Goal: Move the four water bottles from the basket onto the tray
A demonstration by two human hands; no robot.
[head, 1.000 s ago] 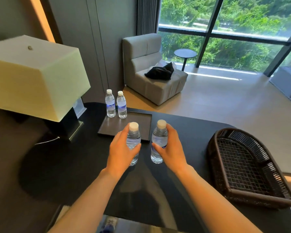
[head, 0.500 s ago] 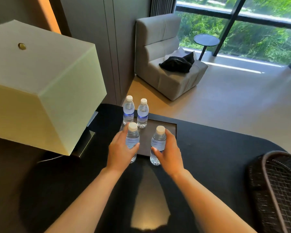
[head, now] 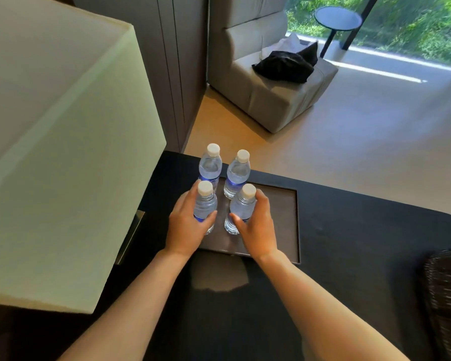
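- While both hands grip bottles upright over the tray, the left hand wraps the near-left bottle.
- The right hand clasps the near-right bottle, just beside its neighbour.
- Beyond the fingertips stand two more bottles: far-left bottle, far-right bottle (white caps all round).
- The basket lies well right of the right hand.

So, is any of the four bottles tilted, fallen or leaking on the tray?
Nothing stands out. The two far bottles stand upright and capped on the tray. The left hand and right hand each hold an upright bottle over it. No spill shows.
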